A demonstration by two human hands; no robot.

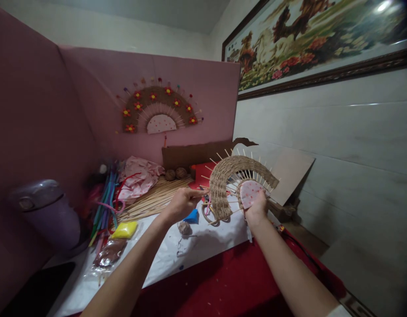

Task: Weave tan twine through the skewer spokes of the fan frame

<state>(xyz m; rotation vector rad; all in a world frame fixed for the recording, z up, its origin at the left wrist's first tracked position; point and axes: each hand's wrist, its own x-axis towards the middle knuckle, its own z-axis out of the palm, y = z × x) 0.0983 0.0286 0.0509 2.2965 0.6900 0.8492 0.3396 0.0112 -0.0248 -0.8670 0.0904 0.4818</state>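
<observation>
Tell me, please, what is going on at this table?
A person's right hand holds a woven fan-shaped piece by its dotted cloth centre. The left hand has a finger stretched to the piece's left edge; whether it touches is hard to tell. Thin sticks poke out around the woven band, which shows no flowers. A similar piece with red flowers is up on the pink panel, and a blue packet lies on the table.

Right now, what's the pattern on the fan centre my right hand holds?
The fan centre is pale pink with reddish spots, in head view.
</observation>
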